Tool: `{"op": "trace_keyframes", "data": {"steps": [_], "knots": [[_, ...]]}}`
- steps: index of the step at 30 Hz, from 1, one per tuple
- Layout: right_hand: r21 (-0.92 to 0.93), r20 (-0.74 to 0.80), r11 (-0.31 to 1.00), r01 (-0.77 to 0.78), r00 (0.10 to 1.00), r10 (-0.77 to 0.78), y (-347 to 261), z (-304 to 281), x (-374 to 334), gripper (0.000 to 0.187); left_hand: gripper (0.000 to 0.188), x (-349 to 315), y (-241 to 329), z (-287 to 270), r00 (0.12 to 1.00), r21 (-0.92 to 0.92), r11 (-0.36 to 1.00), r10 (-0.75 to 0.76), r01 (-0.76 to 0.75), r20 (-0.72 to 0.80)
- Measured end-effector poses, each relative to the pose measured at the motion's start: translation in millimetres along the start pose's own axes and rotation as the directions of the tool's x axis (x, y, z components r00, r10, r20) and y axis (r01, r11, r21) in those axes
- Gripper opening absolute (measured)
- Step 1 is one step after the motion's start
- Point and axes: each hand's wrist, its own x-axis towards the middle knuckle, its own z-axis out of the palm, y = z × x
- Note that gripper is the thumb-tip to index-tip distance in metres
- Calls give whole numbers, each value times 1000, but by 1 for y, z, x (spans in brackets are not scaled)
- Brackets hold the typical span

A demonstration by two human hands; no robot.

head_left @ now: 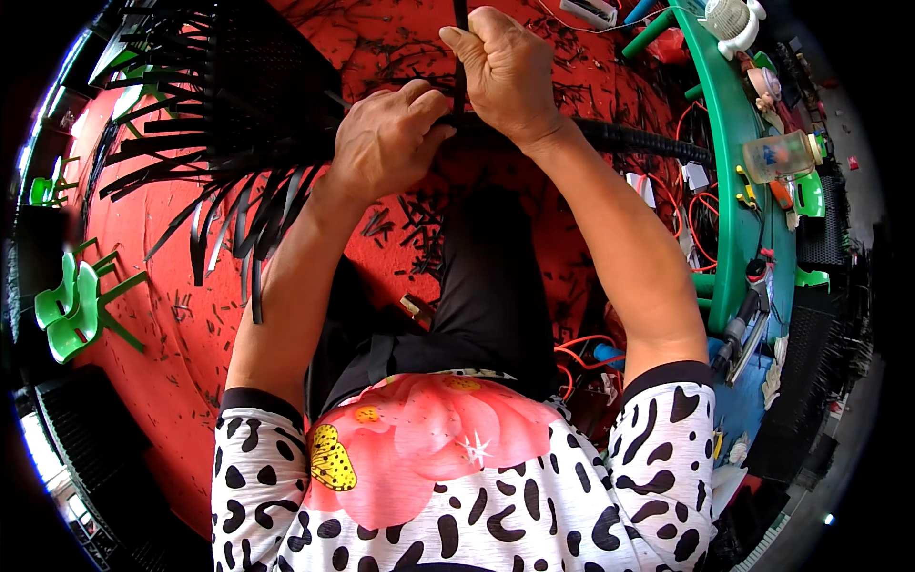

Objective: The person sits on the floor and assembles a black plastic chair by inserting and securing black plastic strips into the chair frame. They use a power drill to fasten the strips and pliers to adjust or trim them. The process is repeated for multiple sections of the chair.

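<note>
A dark woven piece made of black flat strips lies ahead and to the left, with many loose strip ends fanning off its left side. My left hand is closed at the piece's near right edge, fingers curled over; what it pinches there is mostly hidden, but black material shows at its fingertips. My right hand is raised a little farther off, closed in a pinch around an upright black strip. A black, ribbed rim runs from under my hands off to the right.
Black strip scraps litter the red floor. Small green chairs stand at left. On the right, a green table carries a clear jar, a dark power tool and small items. Orange cables lie near my right side.
</note>
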Motion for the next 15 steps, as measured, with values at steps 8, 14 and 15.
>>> {"op": "trace_keyframes", "data": {"steps": [8, 14, 15], "knots": [[5, 329, 995, -99, 940, 92, 47, 32, 15, 33, 20, 3, 2, 0, 1000, 46, 999, 23, -23, 4], [-12, 695, 943, -333, 675, 247, 60, 46, 10, 30, 21, 3, 3, 9, 998, 36, 997, 63, -63, -22], [-37, 733, 929, -368, 622, 275, 58, 44, 11, 30, 22, 3, 2, 10, 998, 30, 998, 61, -60, -24]]}}
